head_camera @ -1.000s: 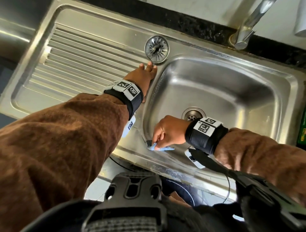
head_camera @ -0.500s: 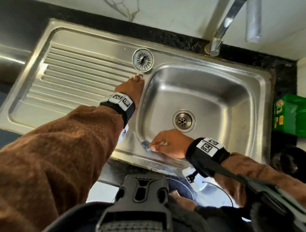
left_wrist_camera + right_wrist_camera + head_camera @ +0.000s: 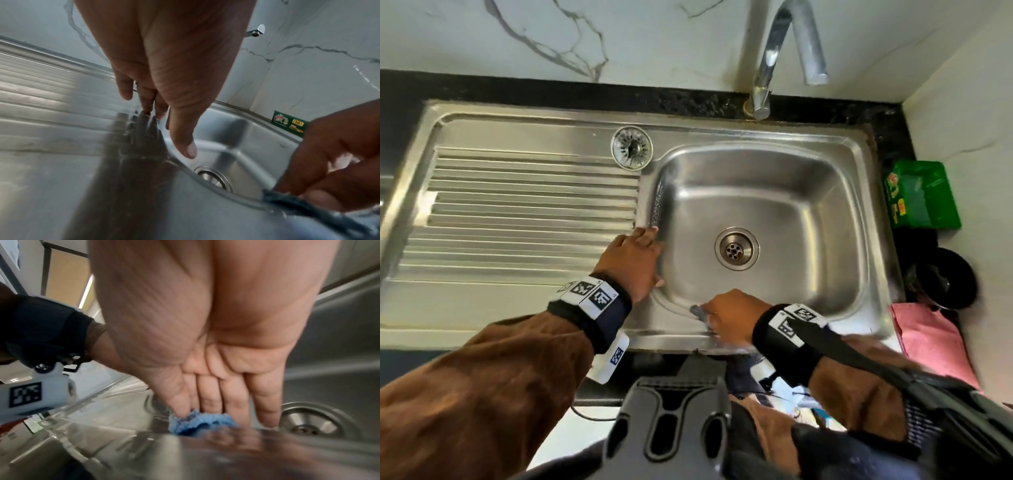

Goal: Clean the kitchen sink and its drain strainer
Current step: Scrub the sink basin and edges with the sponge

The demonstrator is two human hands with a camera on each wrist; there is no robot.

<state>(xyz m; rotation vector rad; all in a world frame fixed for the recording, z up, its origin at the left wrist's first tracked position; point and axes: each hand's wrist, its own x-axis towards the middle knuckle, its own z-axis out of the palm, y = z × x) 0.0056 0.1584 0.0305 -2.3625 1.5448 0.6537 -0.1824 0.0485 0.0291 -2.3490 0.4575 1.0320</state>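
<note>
The steel sink [image 3: 774, 205] has its open drain [image 3: 736, 249] in the basin floor. The round drain strainer [image 3: 632, 148] lies on the rim at the basin's far left corner. My left hand [image 3: 643, 246] rests flat on the basin's left rim with straight fingers [image 3: 144, 100] and its thumb over the edge. At the basin's near left corner my right hand [image 3: 722, 315] pinches a bunched blue cloth [image 3: 201, 421] between thumb and fingers and presses it against the steel. The cloth [image 3: 304, 204] pokes out under that hand [image 3: 339, 159].
A ribbed draining board [image 3: 524, 212] fills the left side. The tap [image 3: 767, 68] rises behind the basin against a marble wall. On the right counter sit a green soap pack [image 3: 921, 195], a black round object [image 3: 941, 277] and a pink cloth [image 3: 928, 339].
My left hand has slid back from beside the strainer to the middle of the basin's left rim. The right hand keeps rubbing the cloth at the near left corner. The head view has tilted up.
</note>
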